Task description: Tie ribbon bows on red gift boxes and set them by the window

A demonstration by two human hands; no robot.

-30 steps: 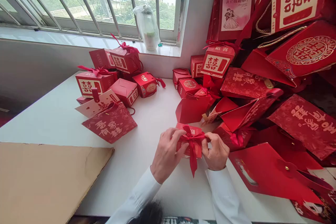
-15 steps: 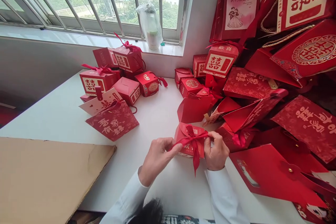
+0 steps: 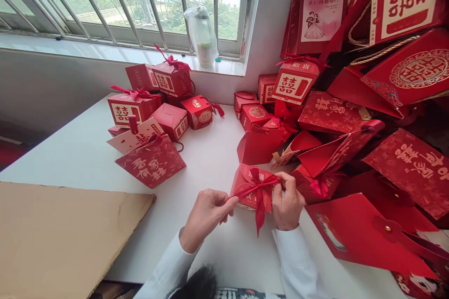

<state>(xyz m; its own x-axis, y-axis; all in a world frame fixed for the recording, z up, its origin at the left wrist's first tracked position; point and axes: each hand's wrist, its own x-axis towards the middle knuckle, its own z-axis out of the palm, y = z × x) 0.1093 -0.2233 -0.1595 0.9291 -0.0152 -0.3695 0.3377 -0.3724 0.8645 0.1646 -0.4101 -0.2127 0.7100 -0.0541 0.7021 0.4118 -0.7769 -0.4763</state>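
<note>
A small red gift box sits on the white table, with a red ribbon knotted across its front. My left hand pinches one end of the ribbon to the left of the box. At the box's right side, the fingers of my right hand pinch the ribbon's other side. Between my hands, a loose ribbon tail hangs down over the front of the box. An open red flap stands just behind the box.
Red boxes and a patterned red bag stand at the left back. Many red bags crowd the right side. Brown cardboard covers the left front; a plastic-wrapped cup stands on the windowsill.
My left hand has moved a little left and down, drawing the ribbon end out from the knot. My right hand has barely shifted and still pinches its side.
</note>
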